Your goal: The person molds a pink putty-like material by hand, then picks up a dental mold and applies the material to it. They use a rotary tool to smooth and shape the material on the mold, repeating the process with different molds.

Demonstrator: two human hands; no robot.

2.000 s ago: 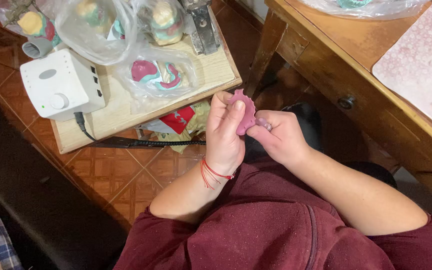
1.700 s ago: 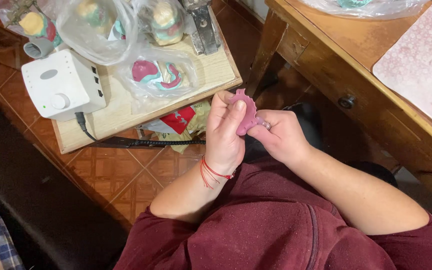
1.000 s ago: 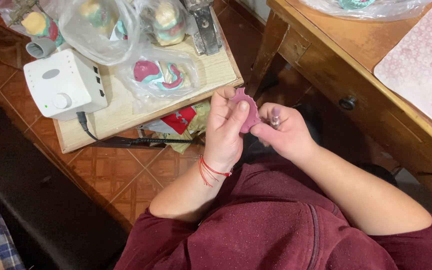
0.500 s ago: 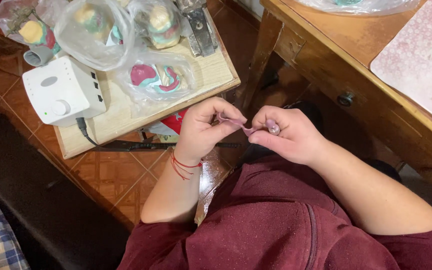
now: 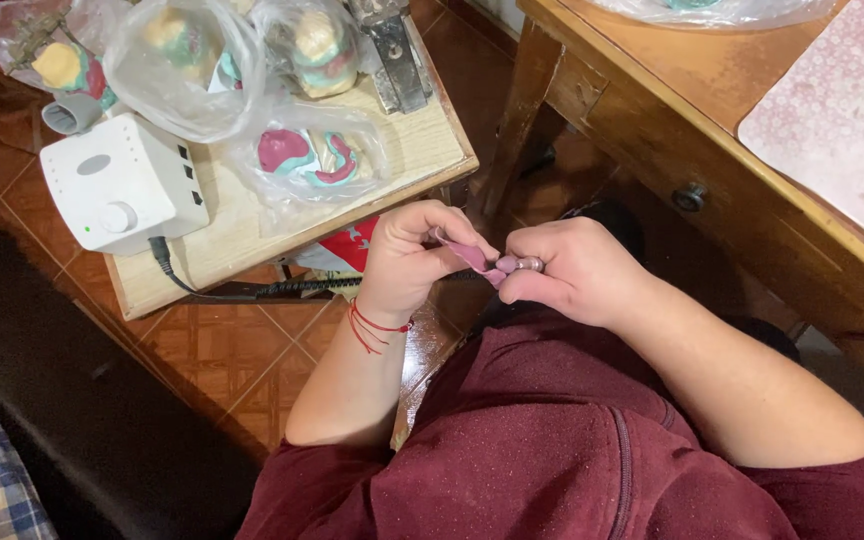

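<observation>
My left hand (image 5: 414, 258), with a red string around its wrist, pinches a thin pink piece (image 5: 472, 257) that I see edge-on. My right hand (image 5: 574, 270) is closed around a small tool (image 5: 526, 264) with a rounded metallic end. That end meets the right edge of the pink piece. Both hands are close together above my lap, over my maroon top (image 5: 552, 450). The rest of the tool is hidden inside my fist.
A low wooden table (image 5: 422, 140) at upper left carries a white control box (image 5: 122, 185) with a knob, clear bags holding coloured moulds (image 5: 307, 160) and a metal device (image 5: 392, 50). A black cable (image 5: 242, 292) runs along its edge. A wooden desk (image 5: 692, 110) with a speckled mat (image 5: 842, 130) stands at right.
The pink piece, earlier held up showing its broad face, is turned edge-on. Both hands have dropped slightly and the tool end has come against the piece.
</observation>
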